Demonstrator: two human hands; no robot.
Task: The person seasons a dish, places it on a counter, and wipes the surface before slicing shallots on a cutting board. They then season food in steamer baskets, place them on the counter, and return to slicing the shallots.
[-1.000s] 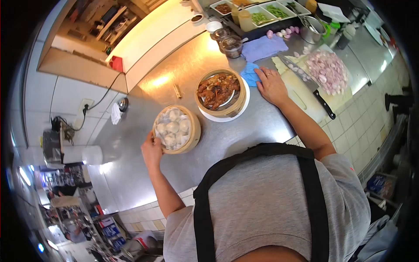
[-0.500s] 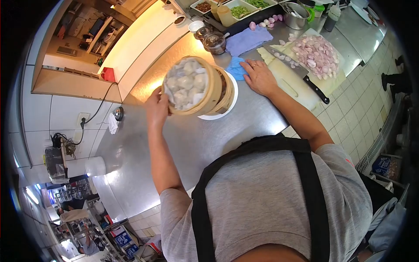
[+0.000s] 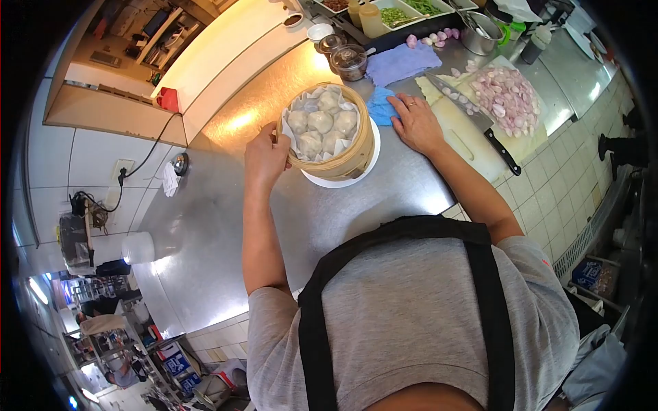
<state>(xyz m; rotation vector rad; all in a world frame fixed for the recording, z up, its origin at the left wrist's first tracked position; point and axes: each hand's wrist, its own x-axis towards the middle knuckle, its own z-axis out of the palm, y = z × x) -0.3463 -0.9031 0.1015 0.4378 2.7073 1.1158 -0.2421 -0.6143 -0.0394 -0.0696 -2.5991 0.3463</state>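
A round bamboo steamer basket (image 3: 356, 154) stands on a white plate (image 3: 336, 183), level over the lower part of the stack. Several pale dumplings (image 3: 320, 122) sit in it on white liner paper. My left hand (image 3: 266, 156) grips the basket's left rim, thumb against the edge. To the right, my right hand (image 3: 417, 125) lies flat with fingers apart, its fingertips at a crumpled blue cloth (image 3: 382, 107). Past that hand are a cutting board (image 3: 460, 133) and a black-handled knife (image 3: 502, 152) beside sliced shallots (image 3: 508, 99).
Lidded jars (image 3: 349, 63) and a folded purple towel (image 3: 403, 64) lie behind the steamer. A metal pot (image 3: 481, 34) and trays of chopped greens (image 3: 395, 16) stand farther back. A call bell (image 3: 180, 163) sits by the wall at the left.
My left hand has brought the tilted upper basket rightward and down onto the stack, where it now sits level. The right hand stays on the counter. The view has shifted slightly.
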